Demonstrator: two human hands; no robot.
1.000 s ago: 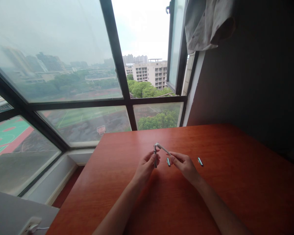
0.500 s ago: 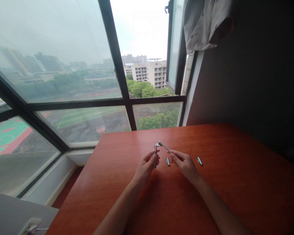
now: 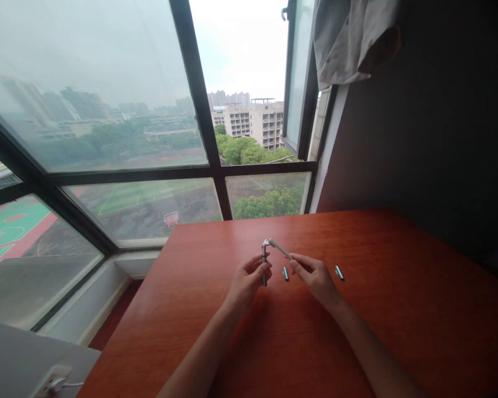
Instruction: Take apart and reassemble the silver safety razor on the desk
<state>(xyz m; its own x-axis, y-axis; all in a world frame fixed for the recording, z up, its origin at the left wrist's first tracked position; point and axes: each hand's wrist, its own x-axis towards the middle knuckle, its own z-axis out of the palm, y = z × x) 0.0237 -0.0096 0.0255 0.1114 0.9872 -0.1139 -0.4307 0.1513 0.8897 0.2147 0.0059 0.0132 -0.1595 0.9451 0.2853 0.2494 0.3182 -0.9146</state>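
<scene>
So the silver handle (image 3: 264, 255) is the thing to watch here: it's roughly upright over the surface (image 3: 207, 249), pinched in the left grip (image 3: 248, 279), with its bent head (image 3: 266, 242) at the top. The right grip (image 3: 317, 281) is closed around a thin pale stick (image 3: 279, 247), and the stick's far tip comes up to that head from the right of the handle. Touching or just short? Can't tell. Progress-wise I'd guess midway: handle and stick are brought together, but neither is set down. Two small green-and-dark pieces lie apart from the handle, the near piece (image 3: 285, 273) just to its right and the far piece (image 3: 340, 273) well to its right, so if they fit on it, that's not done. I can't spot any container.
</scene>
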